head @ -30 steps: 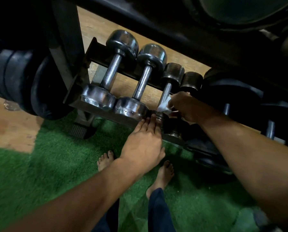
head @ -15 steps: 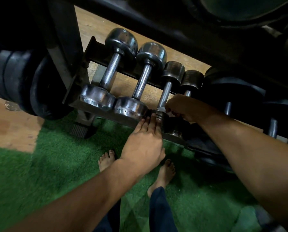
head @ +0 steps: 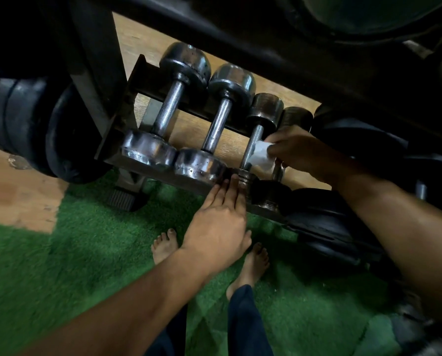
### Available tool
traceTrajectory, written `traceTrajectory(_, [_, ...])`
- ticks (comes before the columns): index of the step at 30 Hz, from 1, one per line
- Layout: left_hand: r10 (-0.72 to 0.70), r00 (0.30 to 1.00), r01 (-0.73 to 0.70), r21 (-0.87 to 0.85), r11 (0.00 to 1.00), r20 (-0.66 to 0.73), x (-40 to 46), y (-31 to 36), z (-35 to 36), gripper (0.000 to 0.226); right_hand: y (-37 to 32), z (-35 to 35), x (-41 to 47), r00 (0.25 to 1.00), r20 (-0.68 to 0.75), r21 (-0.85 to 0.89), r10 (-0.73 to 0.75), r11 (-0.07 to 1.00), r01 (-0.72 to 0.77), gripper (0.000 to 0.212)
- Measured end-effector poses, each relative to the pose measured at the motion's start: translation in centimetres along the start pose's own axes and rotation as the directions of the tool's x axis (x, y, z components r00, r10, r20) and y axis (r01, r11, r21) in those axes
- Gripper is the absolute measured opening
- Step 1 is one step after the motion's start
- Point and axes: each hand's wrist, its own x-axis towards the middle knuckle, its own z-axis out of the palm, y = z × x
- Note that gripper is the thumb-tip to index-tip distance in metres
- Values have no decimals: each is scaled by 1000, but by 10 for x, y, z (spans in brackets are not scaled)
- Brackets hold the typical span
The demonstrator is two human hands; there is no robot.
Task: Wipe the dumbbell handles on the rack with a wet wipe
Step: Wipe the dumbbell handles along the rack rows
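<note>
Rack point(head: 127, 140) first: a dark steel frame, low to the floor, with a thick black beam running right above it, so there is little headroom over the dumbbells. Left of the rack hangs a stack of black rubber plates point(head: 22, 124); right of it more black plates point(head: 343, 227) crowd in close. In front of the rack lies green turf point(head: 86, 253), rough and fibrous, with wooden floor point(head: 17, 196) beyond its left edge, and my bare feet point(head: 253, 263) stand there.

On the rack four chrome dumbbells lie side by side, heads rounded and scuffed, handles knurled. The third dumbbell handle point(head: 253, 142) from the rack's left end is the one I am on. My right hand point(head: 307, 152) pinches a white wet wipe point(head: 262, 154), crumpled and soft, held against the right side of that handle, about midway along it. My left hand point(head: 220, 227) lies flat, fingers point(head: 234, 188) straight and together, tips pressing the rack's front rail where the second dumbbell point(head: 202, 163) and third heads meet. The fourth dumbbell point(head: 297, 119) is mostly hidden behind my right hand.

I can read no writing or marks anywhere.
</note>
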Motion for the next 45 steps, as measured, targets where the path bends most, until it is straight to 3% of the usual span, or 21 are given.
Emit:
traceTrajectory(2, [-13, 1000, 13, -35, 999, 6, -4, 0, 2, 95, 5, -6, -3, 998, -66, -181, -17, 983, 4, 12])
traceTrajectory(5, [-23, 998, 18, -91, 996, -54, -6, 0, 4, 93, 23, -12, -5, 977, -125, -450, -170, 888, 96, 15])
traceTrajectory(8, [51, 993, -59, -71, 996, -108, -3, 4, 6, 87, 39, -10, -12, 954, -153, -539, -256, 831, 137, 34])
traceTrajectory(11, [139, 987, -142, -35, 989, -77, 7, 9, 10, 85, 48, -7, -14, 955, -59, -608, -291, 769, 197, 40])
traceTrajectory(14, [205, 978, -205, 12, 979, -45, 18, 6, 13, 86, 49, -8, -18, 944, 147, -567, -295, 757, 324, 18])
traceTrajectory(15, [221, 975, -220, 26, 975, -30, 21, 4, 14, 87, 46, -9, -21, 930, 195, -539, -312, 758, 368, 22])
traceTrajectory(17, [238, 971, -237, 38, 971, -1, 24, 0, 16, 88, 38, -13, -20, 901, 284, -524, -328, 734, 432, 58])
traceTrajectory(19, [237, 971, -238, 37, 971, 20, 24, -1, 15, 88, 35, -13, -14, 904, 345, -622, -254, 659, 422, 30])
traceTrajectory(20, [231, 973, -232, 30, 972, 23, 24, 0, 15, 88, 37, -13, -8, 908, 327, -650, -263, 635, 418, 20])
traceTrajectory(21, [222, 975, -223, 17, 975, 19, 24, 2, 14, 89, 41, -13, -2, 917, 267, -656, -296, 640, 399, 22])
traceTrajectory(24, [198, 980, -198, -27, 980, 1, 23, 8, 13, 88, 47, -14, -2, 969, 56, -600, -239, 768, 224, 22])
traceTrajectory(29, [185, 983, -184, -48, 982, 12, 23, 11, 13, 86, 44, -11, -10, 920, 259, -606, -294, 692, 392, 24])
traceTrajectory(33, [172, 985, -172, -57, 983, 5, 23, 13, 15, 88, 52, -12, -6, 949, 65, -630, -310, 724, 280, 27])
traceTrajectory(35, [169, 986, -168, -61, 984, 7, 24, 14, 16, 88, 54, -11, -5, 948, 55, -629, -313, 726, 277, 26])
traceTrajectory(39, [164, 986, -163, -60, 985, 17, 23, 13, 16, 88, 46, -17, -10, 913, 272, -550, -305, 729, 407, 13])
traceTrajectory(42, [160, 987, -158, -71, 985, 21, 23, 14, 15, 87, 41, -22, -13, 934, 293, -533, -206, 776, 338, 14])
traceTrajectory(45, [154, 988, -152, -70, 986, 18, 23, 15, 15, 87, 49, -24, -6, 976, 167, -472, -142, 857, 205, 16])
